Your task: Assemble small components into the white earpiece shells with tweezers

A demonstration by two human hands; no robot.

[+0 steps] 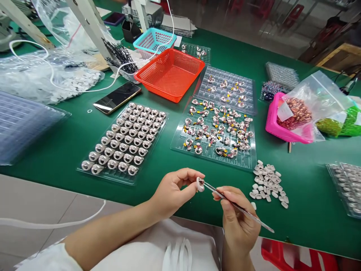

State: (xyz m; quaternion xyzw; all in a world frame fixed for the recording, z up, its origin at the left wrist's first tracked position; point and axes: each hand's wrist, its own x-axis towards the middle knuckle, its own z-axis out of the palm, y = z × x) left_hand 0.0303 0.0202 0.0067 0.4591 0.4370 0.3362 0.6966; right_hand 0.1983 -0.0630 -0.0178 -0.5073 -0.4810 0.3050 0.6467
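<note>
My left hand (pixel 176 192) pinches a small white ring-shaped part (pixel 200 184) between thumb and fingertips, above the table's front edge. Metal tweezers (pixel 242 210) are in my right hand (pixel 239 218), and their tips reach into the opening of that part. Behind my hands lies a clear tray (pixel 180 145) with many small wired parts in it. To the left, another clear tray (pixel 113 177) carries rows of pearly rounded shells (pixel 118 155). A loose pile of small white caps (pixel 266 180) lies to the right of my hands.
On the green table (pixel 50 150) are an orange-red basket (pixel 172 75), a blue basket (pixel 155 39), a phone (pixel 117 98) and a pink basket (pixel 270 122) with bagged copper-coloured parts. Stacked trays (pixel 25 124) lie at the left, more trays (pixel 346 184) at the right. A white cable (pixel 84 90) crosses the back left.
</note>
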